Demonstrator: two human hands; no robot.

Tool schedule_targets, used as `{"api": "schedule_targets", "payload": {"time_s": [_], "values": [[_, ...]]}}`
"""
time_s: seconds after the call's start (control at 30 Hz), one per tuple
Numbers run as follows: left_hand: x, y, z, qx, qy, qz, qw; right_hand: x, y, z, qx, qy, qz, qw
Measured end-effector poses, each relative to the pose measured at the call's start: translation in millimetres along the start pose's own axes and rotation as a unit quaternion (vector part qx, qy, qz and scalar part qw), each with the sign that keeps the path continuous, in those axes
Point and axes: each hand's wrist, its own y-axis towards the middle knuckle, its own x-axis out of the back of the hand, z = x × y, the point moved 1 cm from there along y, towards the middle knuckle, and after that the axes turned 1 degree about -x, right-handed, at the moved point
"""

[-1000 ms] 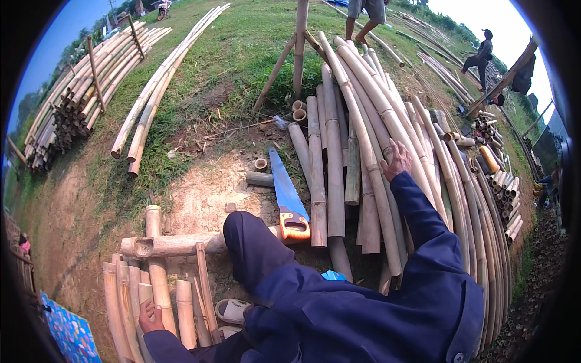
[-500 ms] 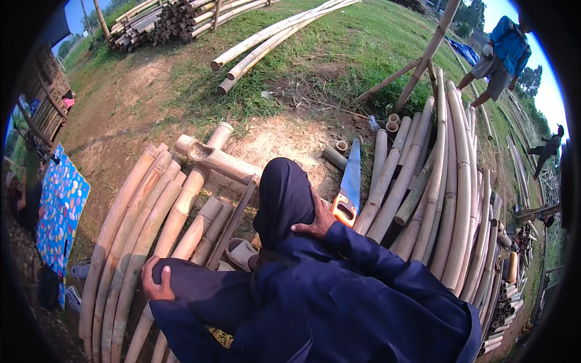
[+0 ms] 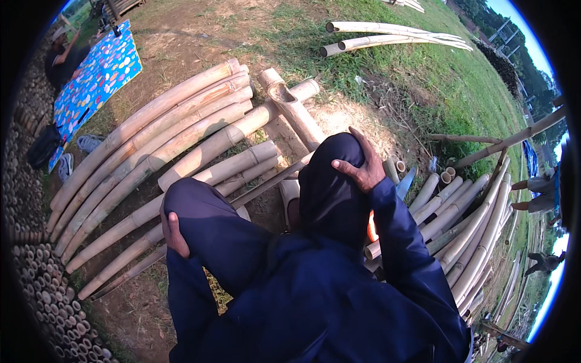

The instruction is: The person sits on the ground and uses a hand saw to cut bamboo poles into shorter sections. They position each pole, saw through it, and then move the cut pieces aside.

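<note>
My right hand (image 3: 364,168) rests on my bent right knee (image 3: 333,163), thumb and fingers apart around it, holding nothing. On the outer side of my left knee (image 3: 196,202) lies my left hand (image 3: 176,236). Its thumb shows and most of its fingers are hidden. Partly covered by my right sleeve is a handsaw, its blue-grey blade (image 3: 405,184) and orange handle (image 3: 371,228) both showing in part. In front of me a notched bamboo piece (image 3: 296,115) lies across a long bamboo pole (image 3: 233,134).
Several long bamboo poles (image 3: 151,121) lie at the left, others (image 3: 478,236) at the right. Cut bamboo ends (image 3: 57,302) are stacked at lower left. Beyond are a blue patterned board (image 3: 100,91), shoes (image 3: 65,166) and a person (image 3: 60,60). More people stand far right.
My view has turned to the left, so the poles and the board sit farther right and higher. Both hands stay on my knees. My right sleeve now covers more of the saw.
</note>
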Motion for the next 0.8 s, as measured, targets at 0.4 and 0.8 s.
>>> {"api": "schedule_targets", "payload": {"time_s": [0.4, 0.8], "values": [[-24, -1, -62, -0.049, 0.282, -0.034, 0.958, -24, 84, 1, -0.047, 0.166, 0.252, 0.952], [-39, 53, -57, 0.010, 0.306, 0.059, 0.950, -194, 164, -119, -0.249, 0.159, 0.355, 0.887]]}}
